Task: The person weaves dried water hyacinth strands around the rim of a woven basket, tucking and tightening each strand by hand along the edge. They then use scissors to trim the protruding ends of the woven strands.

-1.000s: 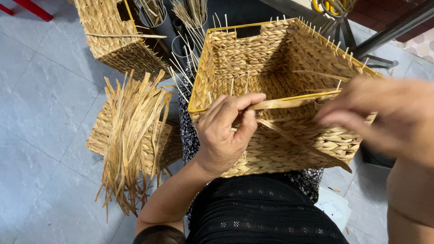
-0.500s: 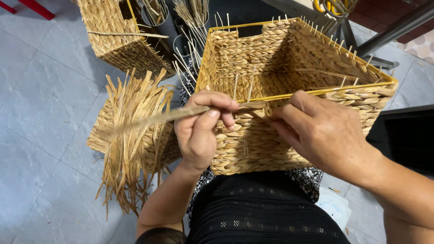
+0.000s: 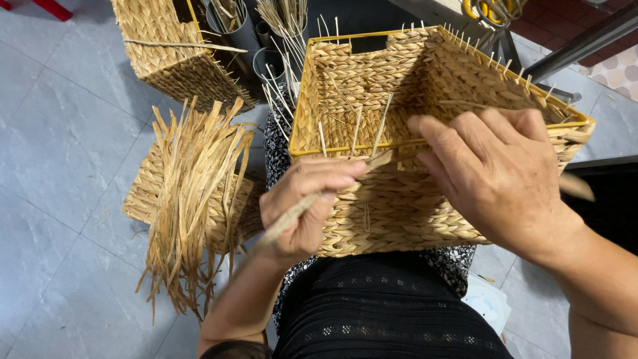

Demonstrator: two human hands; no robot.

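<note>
Fingers (image 3: 332, 174) of the left hand (image 3: 302, 206) pinch a long dry straw strip (image 3: 302, 207) near the middle of the frame. They are closed tight around it. The strip runs from the basket's top edge down toward the lower left. Its far end is blurry.

On the right side of the frame, the right hand (image 3: 495, 173) lies on the front of the big woven basket (image 3: 399, 213). Its fingers are spread and bent, and they press near the yellow wire rim (image 3: 345, 151). I cannot tell if this hand holds anything.

The basket rests on the person's lap, in the middle and upper right of the frame. Its walls look woven all the way up to the rim. Thin stick ends (image 3: 382, 123) poke up along the top edge. So most of the weaving looks done, and the top edge looks like the part left to finish.

At the left of the frame, a loose bundle of straw strips (image 3: 189, 193) lies on a flat woven piece (image 3: 143, 199) on the grey tile floor (image 3: 60, 133). Plenty of straw is unused. A second basket (image 3: 169, 53) stands at the upper left.
</note>
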